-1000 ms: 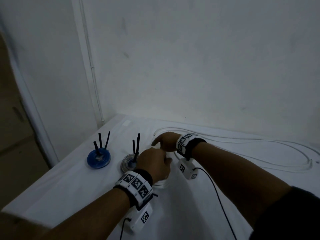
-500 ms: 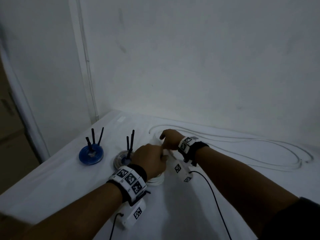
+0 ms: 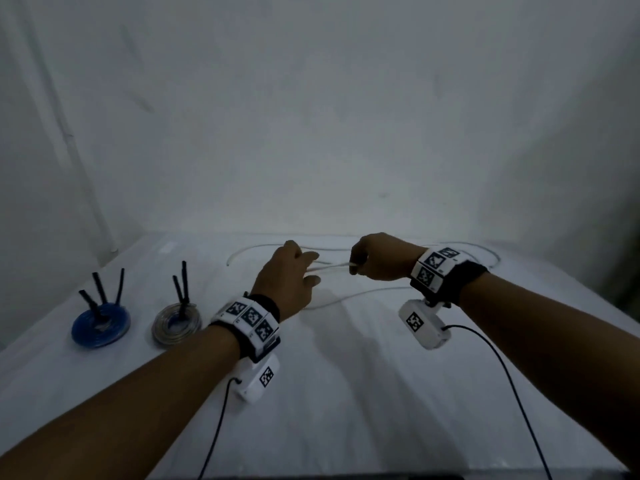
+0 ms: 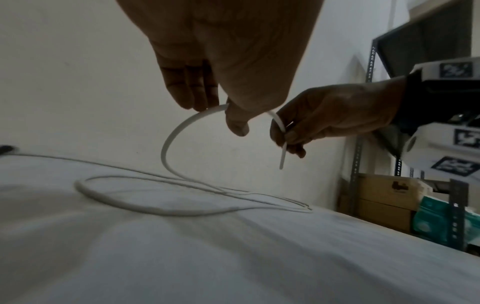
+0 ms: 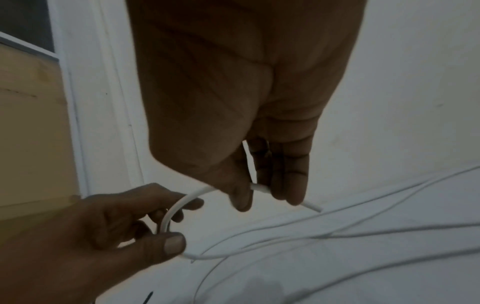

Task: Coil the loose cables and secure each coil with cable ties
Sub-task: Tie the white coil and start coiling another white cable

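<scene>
A long white cable (image 3: 330,268) lies in loose loops across the back of the white table (image 3: 346,403). My left hand (image 3: 304,271) holds a stretch of it above the table, between thumb and fingers (image 4: 192,92). My right hand (image 3: 356,268) pinches the cable (image 5: 257,186) close to its free end, which sticks out past the fingers (image 5: 291,185). The cable (image 4: 168,142) arcs down from my left hand to a flat loop on the cloth. At the left lie a blue coil (image 3: 100,329) and a grey coil (image 3: 176,323), each with black ties (image 3: 181,285) sticking up.
A white wall stands right behind the table. Black leads (image 3: 502,372) hang from the wrist cameras over the near table. A metal shelf with cardboard boxes (image 4: 384,195) stands beyond the table's right end. A door frame (image 5: 85,123) is at the far left.
My hands have lifted off the table and drawn apart. The right hand has carried the cable end to the right, so a short span now stretches between them. My view has turned right.
</scene>
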